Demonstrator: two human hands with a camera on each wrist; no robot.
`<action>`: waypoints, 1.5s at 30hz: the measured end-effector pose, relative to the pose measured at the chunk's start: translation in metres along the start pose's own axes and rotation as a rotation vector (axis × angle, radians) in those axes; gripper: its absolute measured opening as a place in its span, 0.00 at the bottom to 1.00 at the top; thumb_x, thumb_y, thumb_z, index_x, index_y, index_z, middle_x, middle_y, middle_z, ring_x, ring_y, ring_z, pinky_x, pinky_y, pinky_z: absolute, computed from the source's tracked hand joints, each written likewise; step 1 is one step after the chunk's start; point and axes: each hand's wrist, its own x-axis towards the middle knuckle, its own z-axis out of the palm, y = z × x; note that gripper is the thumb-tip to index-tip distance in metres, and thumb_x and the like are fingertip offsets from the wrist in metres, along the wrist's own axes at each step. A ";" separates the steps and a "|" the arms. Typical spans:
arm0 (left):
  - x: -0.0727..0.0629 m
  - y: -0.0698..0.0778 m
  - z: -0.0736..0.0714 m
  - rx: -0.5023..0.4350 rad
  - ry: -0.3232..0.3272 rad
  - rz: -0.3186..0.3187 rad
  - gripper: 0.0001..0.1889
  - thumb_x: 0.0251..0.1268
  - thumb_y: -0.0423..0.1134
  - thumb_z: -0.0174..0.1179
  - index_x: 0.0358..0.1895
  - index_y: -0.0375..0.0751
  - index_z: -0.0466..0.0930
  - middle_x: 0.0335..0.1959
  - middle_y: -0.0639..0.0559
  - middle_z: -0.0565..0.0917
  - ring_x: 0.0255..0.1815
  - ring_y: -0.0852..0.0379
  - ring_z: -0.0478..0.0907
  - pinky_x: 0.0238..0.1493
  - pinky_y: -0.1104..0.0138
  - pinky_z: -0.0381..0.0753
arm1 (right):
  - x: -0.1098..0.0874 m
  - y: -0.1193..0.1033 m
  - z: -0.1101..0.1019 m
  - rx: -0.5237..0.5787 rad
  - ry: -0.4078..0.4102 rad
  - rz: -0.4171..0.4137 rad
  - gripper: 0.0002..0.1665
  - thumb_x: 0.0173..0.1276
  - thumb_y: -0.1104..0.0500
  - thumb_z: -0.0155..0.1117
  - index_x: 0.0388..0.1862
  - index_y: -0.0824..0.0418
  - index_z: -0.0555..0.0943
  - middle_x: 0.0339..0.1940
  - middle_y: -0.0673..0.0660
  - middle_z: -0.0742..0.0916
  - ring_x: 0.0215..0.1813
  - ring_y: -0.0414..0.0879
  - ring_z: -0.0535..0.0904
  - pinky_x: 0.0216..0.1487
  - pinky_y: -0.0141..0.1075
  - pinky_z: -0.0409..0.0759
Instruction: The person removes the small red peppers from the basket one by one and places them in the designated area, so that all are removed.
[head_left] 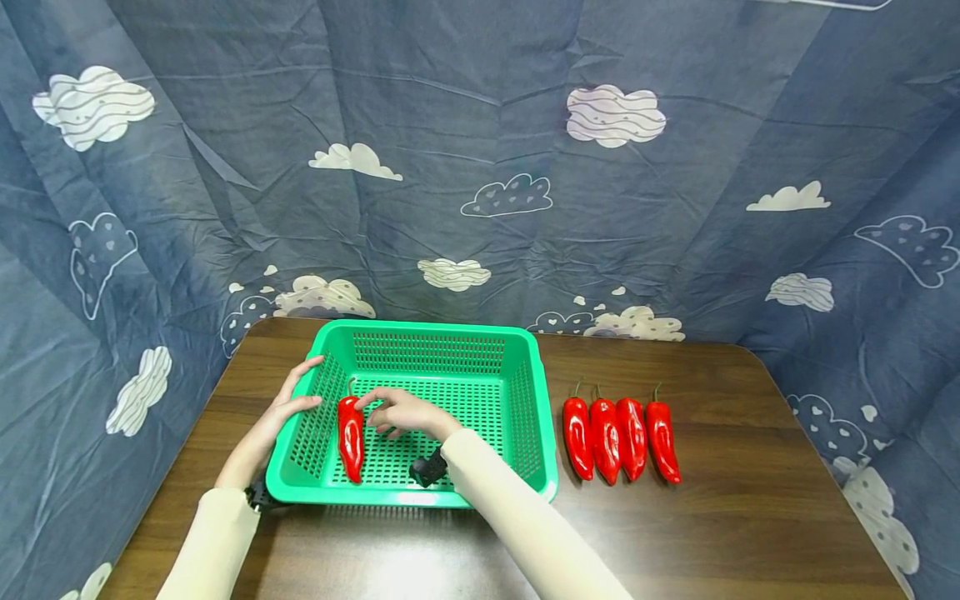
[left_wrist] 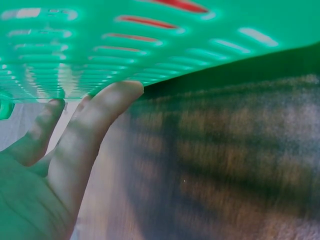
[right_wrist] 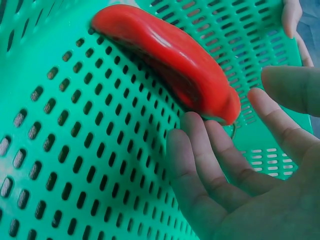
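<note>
A red chili pepper (head_left: 350, 440) lies in the left part of the green basket (head_left: 408, 498), its stem toward the back. My right hand (head_left: 405, 412) is inside the basket beside the pepper's stem end. In the right wrist view its fingers (right_wrist: 202, 150) are spread and slightly bent next to the pepper (right_wrist: 170, 60), with nothing between them and the thumb. At the basket's left side, my left hand (head_left: 273, 425) rests on the rim with fingers and thumb extended. The left wrist view shows that hand (left_wrist: 65, 160) against the slotted wall (left_wrist: 165, 55) from outside.
Several more red chili peppers (head_left: 605, 437) lie side by side on the brown wooden table (head_left: 750, 467), right of the basket. A blue-grey curtain (head_left: 495, 125) with white clouds hangs behind the table and along its sides.
</note>
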 end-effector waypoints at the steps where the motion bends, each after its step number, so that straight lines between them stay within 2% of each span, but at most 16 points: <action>1: 0.000 0.000 0.000 0.010 0.003 0.005 0.33 0.70 0.35 0.45 0.76 0.52 0.46 0.74 0.42 0.43 0.63 0.50 0.57 0.56 0.60 0.65 | 0.001 0.000 0.001 -0.001 0.000 0.003 0.20 0.67 0.68 0.55 0.57 0.62 0.76 0.42 0.58 0.83 0.47 0.62 0.79 0.45 0.51 0.78; 4: 0.001 -0.001 0.000 0.002 0.001 0.011 0.33 0.70 0.34 0.45 0.76 0.52 0.47 0.74 0.41 0.43 0.63 0.52 0.57 0.57 0.61 0.64 | 0.003 0.000 0.003 -0.002 0.000 0.015 0.21 0.65 0.68 0.56 0.58 0.61 0.76 0.43 0.57 0.83 0.47 0.61 0.80 0.46 0.50 0.78; 8: 0.000 -0.002 0.000 -0.007 -0.007 -0.003 0.32 0.71 0.34 0.44 0.75 0.54 0.46 0.73 0.42 0.43 0.59 0.52 0.62 0.52 0.65 0.71 | 0.005 0.000 0.005 0.001 -0.002 0.031 0.22 0.65 0.68 0.57 0.59 0.60 0.76 0.46 0.57 0.83 0.48 0.60 0.80 0.47 0.50 0.78; 10: 0.000 -0.002 0.000 0.006 -0.005 -0.005 0.33 0.71 0.35 0.45 0.75 0.54 0.46 0.74 0.43 0.42 0.59 0.50 0.61 0.51 0.66 0.71 | 0.005 -0.001 0.006 0.006 -0.005 0.037 0.23 0.65 0.68 0.57 0.60 0.60 0.76 0.47 0.58 0.82 0.48 0.60 0.79 0.48 0.51 0.77; 15: 0.000 -0.001 0.000 0.031 -0.007 -0.001 0.33 0.71 0.35 0.45 0.76 0.51 0.44 0.74 0.43 0.41 0.66 0.41 0.53 0.55 0.56 0.66 | 0.008 -0.001 0.008 -0.004 -0.022 0.052 0.25 0.66 0.67 0.56 0.63 0.58 0.75 0.45 0.57 0.82 0.48 0.57 0.79 0.48 0.49 0.78; 19: -0.001 0.000 -0.001 0.054 -0.009 0.002 0.34 0.71 0.36 0.45 0.76 0.49 0.42 0.75 0.44 0.38 0.69 0.39 0.46 0.57 0.50 0.61 | 0.011 0.000 0.010 -0.020 -0.036 0.058 0.27 0.66 0.66 0.57 0.64 0.57 0.74 0.46 0.56 0.81 0.47 0.55 0.80 0.46 0.47 0.78; 25: -0.002 0.000 -0.001 -0.001 -0.012 -0.019 0.34 0.71 0.35 0.44 0.76 0.52 0.42 0.74 0.43 0.39 0.64 0.38 0.55 0.52 0.58 0.69 | 0.015 0.000 0.013 -0.046 -0.065 0.065 0.28 0.64 0.66 0.58 0.65 0.54 0.74 0.55 0.55 0.80 0.47 0.54 0.80 0.45 0.46 0.78; 28: -0.002 0.001 0.000 -0.019 -0.009 -0.021 0.33 0.71 0.35 0.44 0.76 0.54 0.43 0.74 0.43 0.41 0.63 0.43 0.58 0.52 0.61 0.70 | 0.015 -0.001 0.014 -0.061 -0.066 0.073 0.28 0.65 0.66 0.57 0.65 0.54 0.75 0.56 0.54 0.80 0.46 0.52 0.79 0.45 0.45 0.78; 32: -0.001 0.000 0.001 -0.035 -0.006 -0.012 0.33 0.71 0.34 0.44 0.76 0.55 0.46 0.73 0.42 0.45 0.59 0.51 0.64 0.52 0.63 0.71 | 0.013 -0.001 0.014 -0.032 -0.036 0.074 0.27 0.65 0.67 0.57 0.64 0.57 0.76 0.50 0.53 0.81 0.43 0.50 0.79 0.44 0.43 0.79; 36: -0.001 -0.001 0.001 -0.036 -0.009 -0.011 0.32 0.71 0.34 0.44 0.75 0.55 0.46 0.72 0.41 0.46 0.55 0.52 0.67 0.49 0.63 0.74 | 0.012 -0.001 0.013 0.030 0.010 0.053 0.26 0.63 0.70 0.56 0.61 0.62 0.77 0.42 0.54 0.82 0.40 0.49 0.79 0.46 0.44 0.79; 41: -0.001 0.000 0.001 -0.006 0.005 -0.001 0.33 0.70 0.34 0.45 0.76 0.54 0.46 0.73 0.42 0.43 0.59 0.51 0.62 0.51 0.67 0.70 | 0.011 -0.001 0.012 0.081 0.052 0.031 0.24 0.61 0.72 0.55 0.58 0.65 0.78 0.38 0.54 0.82 0.36 0.43 0.77 0.47 0.47 0.79; 45: -0.001 0.000 0.001 0.003 0.010 -0.004 0.33 0.69 0.34 0.45 0.76 0.53 0.46 0.74 0.43 0.43 0.61 0.49 0.58 0.51 0.68 0.69 | 0.010 -0.001 0.011 0.128 0.066 0.024 0.23 0.61 0.73 0.56 0.56 0.66 0.79 0.37 0.55 0.82 0.35 0.44 0.78 0.46 0.48 0.79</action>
